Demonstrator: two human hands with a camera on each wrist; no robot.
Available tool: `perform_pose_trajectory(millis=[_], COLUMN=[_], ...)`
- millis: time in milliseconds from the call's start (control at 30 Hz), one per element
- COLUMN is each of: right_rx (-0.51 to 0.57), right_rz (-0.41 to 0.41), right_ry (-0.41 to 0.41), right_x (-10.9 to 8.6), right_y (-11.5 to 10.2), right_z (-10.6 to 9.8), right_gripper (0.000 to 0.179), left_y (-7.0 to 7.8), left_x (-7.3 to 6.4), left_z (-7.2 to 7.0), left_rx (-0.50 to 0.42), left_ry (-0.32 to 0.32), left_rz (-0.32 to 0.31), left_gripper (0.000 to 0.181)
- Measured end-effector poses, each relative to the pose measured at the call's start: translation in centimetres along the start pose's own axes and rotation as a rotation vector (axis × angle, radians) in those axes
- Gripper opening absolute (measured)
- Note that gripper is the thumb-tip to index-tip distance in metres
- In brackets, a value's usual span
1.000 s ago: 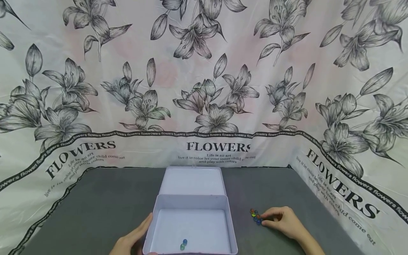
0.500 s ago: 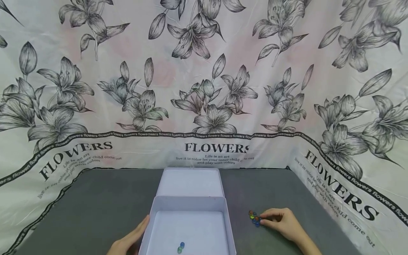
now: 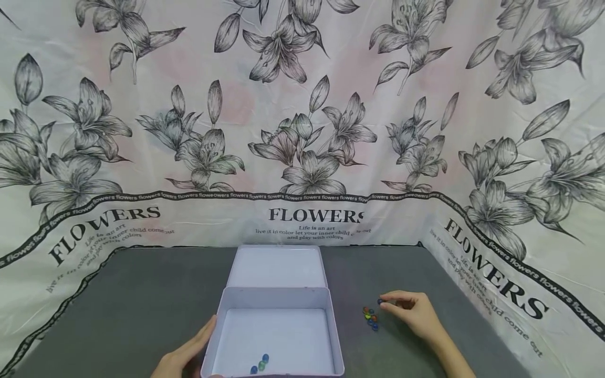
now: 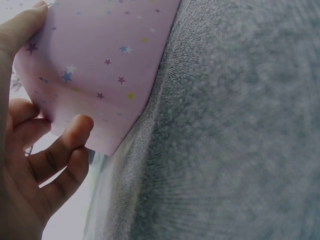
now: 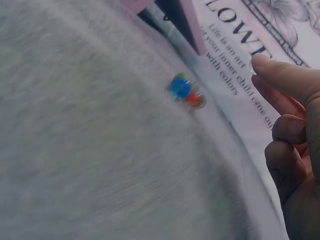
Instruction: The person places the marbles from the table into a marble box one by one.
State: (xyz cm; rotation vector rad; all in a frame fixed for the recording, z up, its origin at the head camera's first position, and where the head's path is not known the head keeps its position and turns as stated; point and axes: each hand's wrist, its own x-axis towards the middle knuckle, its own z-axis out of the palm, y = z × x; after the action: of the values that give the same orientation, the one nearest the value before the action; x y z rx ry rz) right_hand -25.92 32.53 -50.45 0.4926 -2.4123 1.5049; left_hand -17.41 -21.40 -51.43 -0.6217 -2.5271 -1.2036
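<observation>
A white-inside box (image 3: 272,336) stands with its lid (image 3: 278,265) folded back flat behind it. My left hand (image 3: 186,352) holds its front left corner; in the left wrist view the thumb touches the pink, star-printed outer wall (image 4: 107,62). Inside the box, near the front, lie two blue marbles (image 3: 266,358) and a green one (image 3: 262,365). My right hand (image 3: 416,314) pinches a dark blue marble (image 3: 381,302) between thumb and forefinger, raised beside a small cluster of marbles (image 3: 371,318) in blue, orange and yellow-green. In the right wrist view those marbles (image 5: 181,87) sit left of the hand.
The table has a grey cloth (image 3: 156,294). A white curtain (image 3: 302,220) printed with flowers and lettering encloses it at the back and both sides. The marble cluster lies on the cloth a short way right of the box.
My right hand has lifted a dark blue marble up and away from the cluster. A third marble now shows in the box. My left hand stays at the box while the view shifts slightly.
</observation>
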Motion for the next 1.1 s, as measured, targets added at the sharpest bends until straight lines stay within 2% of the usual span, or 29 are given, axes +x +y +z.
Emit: perform_pose_trajectory(millis=[133, 267, 367, 467, 567, 767, 867, 1100], right_rx=[-0.001, -0.037, -0.082, -0.133, -0.134, -0.083, -0.052, 0.045], right_rz=[-0.009, -0.030, -0.058, -0.096, -0.129, -0.177, -0.177, -0.173], right_ry=[0.010, 0.030, 0.044, 0.054, 0.045, -0.007, -0.030, -0.081], right_x=[0.9, 2.2, 3.2, 4.1, 4.7, 5.6, 6.1, 7.8], right_y=[-1.6, -3.5, -4.8, -6.0, -6.9, -8.3, -8.9, -10.0], right_z=[-0.9, -2.0, -2.6, -2.7, -2.3, 0.0, 1.8, 6.5], right_gripper=[0.016, 0.017, 0.016, 0.015, 0.015, 0.016, 0.014, 0.015], left_y=[0.5, 0.8, 1.0, 1.3, 1.5, 1.5, 1.5, 1.3], left_x=[0.2, 0.4, 0.3, 0.3, 0.4, 0.1, -0.1, 0.1], left_z=[-0.6, -1.0, -1.4, -1.8, -2.0, -1.9, -1.7, -1.6], left_rx=[0.039, 0.073, 0.036, -0.005, -0.053, -0.183, -0.199, -0.169], left_ry=[-0.043, -0.073, -0.105, -0.150, -0.191, -0.240, -0.238, -0.237], left_rz=[-0.042, -0.053, -0.090, -0.155, -0.210, -0.218, -0.212, -0.193], left_gripper=[0.088, 0.091, 0.091, 0.091, 0.092, 0.091, 0.091, 0.095])
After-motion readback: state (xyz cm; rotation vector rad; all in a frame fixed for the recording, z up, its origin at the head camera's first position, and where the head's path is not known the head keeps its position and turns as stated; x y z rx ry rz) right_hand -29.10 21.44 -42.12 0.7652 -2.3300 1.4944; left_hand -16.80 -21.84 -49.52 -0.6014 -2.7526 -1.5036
